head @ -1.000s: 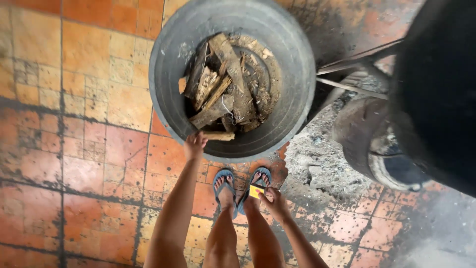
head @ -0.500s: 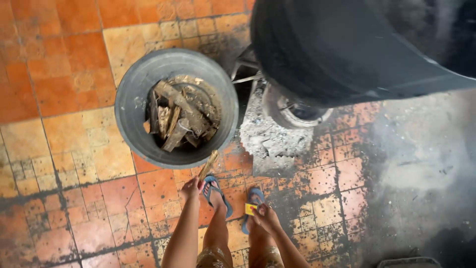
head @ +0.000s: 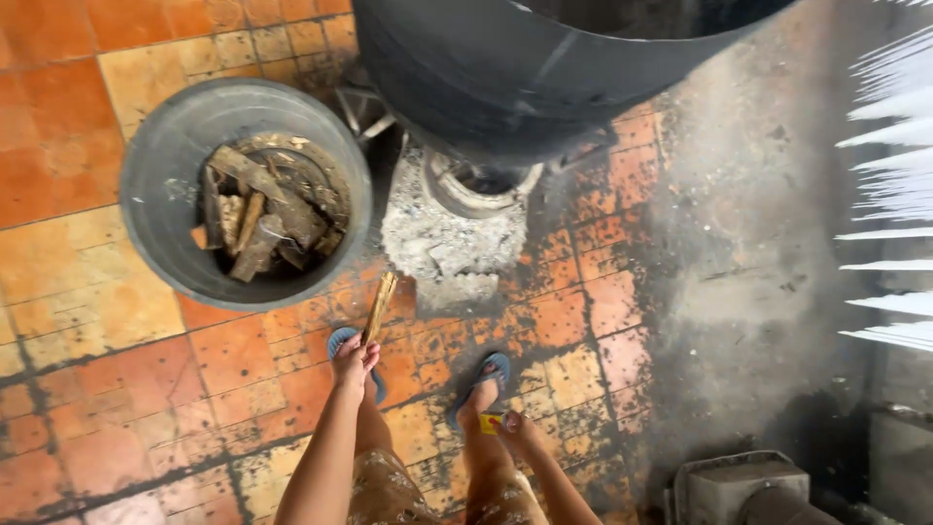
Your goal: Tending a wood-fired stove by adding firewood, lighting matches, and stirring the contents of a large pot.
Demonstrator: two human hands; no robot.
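You are standing on the tiled floor (head: 87, 389) with a stick of firewood (head: 379, 306) in your left hand (head: 355, 362), fingers closed round its lower end, its far end pointing up toward the ash pile (head: 442, 243) at the mouth of the small stove (head: 483, 185) under the big black pot (head: 544, 68). Your right hand (head: 513, 428) is closed on a small yellow object (head: 491, 424), too small to identify; it hangs low beside your right foot.

By the look of it, you are at the stage of carrying one piece from the grey basin (head: 155, 175), where the rest of the wood (head: 258, 219) lies, to the stove. The stick is already clear of the basin and near the ash. The next move, as I judge it, calls for you to bend or step forward and guide the far end into the stove opening, keeping your fingers back from any heat. Whether the stove is lit cannot be told.
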